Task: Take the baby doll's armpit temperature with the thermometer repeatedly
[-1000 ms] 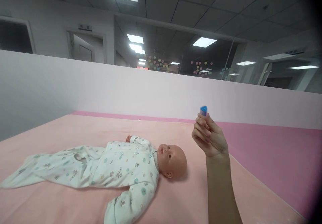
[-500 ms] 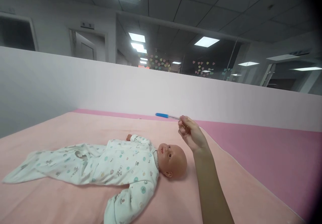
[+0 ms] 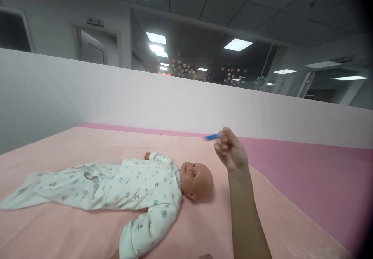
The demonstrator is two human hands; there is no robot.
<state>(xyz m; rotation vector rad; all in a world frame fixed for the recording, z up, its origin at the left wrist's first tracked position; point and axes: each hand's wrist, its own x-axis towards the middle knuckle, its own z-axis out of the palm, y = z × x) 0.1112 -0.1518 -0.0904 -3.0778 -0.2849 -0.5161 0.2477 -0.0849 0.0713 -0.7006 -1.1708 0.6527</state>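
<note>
My right hand (image 3: 231, 149) is raised above and to the right of the doll's head, its fingers closed on a thin stick with a blue end (image 3: 212, 137). The blue end points left and looks blurred. A bald baby doll (image 3: 197, 181) lies on its back on the pink sheet, head to the right, in a white patterned sleepsuit (image 3: 145, 185). Of my left hand (image 3: 205, 256), only a small piece seems to show at the bottom edge; its fingers cannot be made out.
A peach-pink sheet (image 3: 87, 235) covers the surface under the doll. Behind it stands a low white wall (image 3: 145, 99) with a pink strip at its foot. Farther back are glass panels, a door and ceiling lights.
My right hand has moved right, and the stick's blue end is now close to my fingers. A small skin-toned piece has come into view at the bottom edge.
</note>
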